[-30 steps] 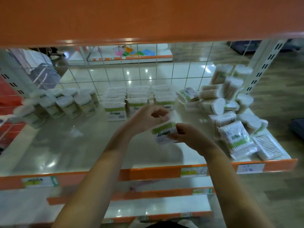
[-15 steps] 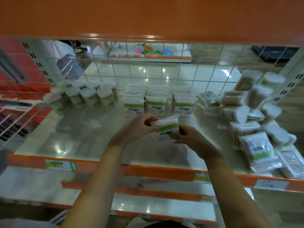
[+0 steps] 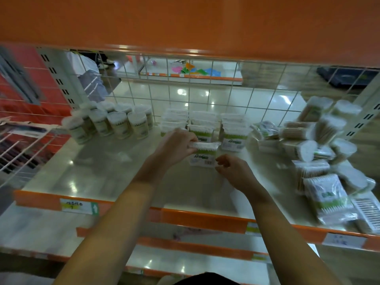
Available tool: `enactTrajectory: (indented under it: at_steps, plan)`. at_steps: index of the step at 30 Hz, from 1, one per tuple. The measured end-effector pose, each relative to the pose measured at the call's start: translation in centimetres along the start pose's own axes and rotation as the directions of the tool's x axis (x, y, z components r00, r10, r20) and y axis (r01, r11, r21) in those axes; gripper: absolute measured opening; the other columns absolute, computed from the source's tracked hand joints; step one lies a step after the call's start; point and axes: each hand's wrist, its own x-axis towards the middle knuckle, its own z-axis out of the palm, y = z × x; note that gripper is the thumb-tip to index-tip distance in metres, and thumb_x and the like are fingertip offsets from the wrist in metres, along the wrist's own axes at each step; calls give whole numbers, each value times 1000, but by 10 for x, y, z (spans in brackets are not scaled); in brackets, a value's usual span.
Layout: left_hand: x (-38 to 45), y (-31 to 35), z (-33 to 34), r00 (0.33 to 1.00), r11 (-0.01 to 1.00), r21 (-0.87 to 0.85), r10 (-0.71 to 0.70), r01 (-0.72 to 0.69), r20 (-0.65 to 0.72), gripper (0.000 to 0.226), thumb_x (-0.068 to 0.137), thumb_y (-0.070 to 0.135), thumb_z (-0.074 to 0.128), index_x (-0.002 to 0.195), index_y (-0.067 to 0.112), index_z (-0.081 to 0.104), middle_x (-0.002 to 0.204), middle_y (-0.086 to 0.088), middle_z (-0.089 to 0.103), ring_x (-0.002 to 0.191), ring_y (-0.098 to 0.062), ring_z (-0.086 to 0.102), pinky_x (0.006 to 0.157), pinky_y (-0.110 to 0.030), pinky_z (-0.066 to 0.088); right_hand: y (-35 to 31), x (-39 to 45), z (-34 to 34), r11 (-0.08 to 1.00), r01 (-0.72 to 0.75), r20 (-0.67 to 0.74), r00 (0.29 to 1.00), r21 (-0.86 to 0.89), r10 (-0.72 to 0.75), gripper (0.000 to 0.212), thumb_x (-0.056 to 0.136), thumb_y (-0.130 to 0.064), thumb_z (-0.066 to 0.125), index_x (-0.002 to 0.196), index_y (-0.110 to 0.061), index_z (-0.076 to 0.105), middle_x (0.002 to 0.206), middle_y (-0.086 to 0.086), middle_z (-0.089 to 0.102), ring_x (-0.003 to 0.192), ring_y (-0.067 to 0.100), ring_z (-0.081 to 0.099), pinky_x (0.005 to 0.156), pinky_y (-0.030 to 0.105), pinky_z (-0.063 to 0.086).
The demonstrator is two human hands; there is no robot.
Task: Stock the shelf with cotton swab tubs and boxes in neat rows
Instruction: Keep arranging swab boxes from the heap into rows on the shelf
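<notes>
**Setting a swab box at the front of the middle row**

We see the box in hand (image 3: 203,154) held upright over the shelf deck (image 3: 98,171), just in front of the middle row of boxes (image 3: 202,122). The left hand (image 3: 176,144) has its fingers curled over the box's top left corner, clamped on it. The right hand (image 3: 234,171) sits at the box's lower right corner with fingers curled; motion blur leaves us unsure whether it pinches the box or has just let go.

To do this step well, we judge that the box should go down square, label facing 6 o'clock, its back touching the row behind and its sides in line with the neighbouring rows at 9 and 3 o'clock.

The round tubs (image 3: 115,124) stand grouped at 10 o'clock, well apart from the hands. At 3 o'clock lies a loose heap of unsorted packs (image 3: 312,145), some tipped on their sides, near the right forearm's path. Open deck runs from 6 to 9 o'clock, up to the orange front lip (image 3: 185,217). The wire grid (image 3: 205,95) closes the back at 12 o'clock, and the shelf above limits lifting room.
</notes>
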Motion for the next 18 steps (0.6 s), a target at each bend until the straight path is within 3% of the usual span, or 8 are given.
enactTrajectory:
  at_steps: [5,8,18]
  plan:
    - [15,3,-6,1000,973,229,25,-23,-7,34,86,33,63,118,19,62,114,-2,56,114,-21,42,97,-32,32,-3,10,3,997,-23,-61,998,-70,19,32,88,-18,57,120,-12,60,120,5,62,99,14,54,80,23,40]
    - [19,3,-7,999,960,278,35,-28,-22,33,88,32,59,118,18,61,116,-1,56,114,-20,40,98,-31,30,-8,18,8,992,-21,-83,996,-121,10,31,88,-19,59,118,-10,62,119,7,63,103,20,57,80,27,43]
    - [25,-2,3,995,965,261,12,13,-94,30,90,28,57,119,19,56,119,0,55,115,-18,40,97,-29,30,-24,33,14,979,-21,-152,988,-202,-10,19,94,-21,53,97,-5,64,101,10,65,89,23,59,72,31,47]
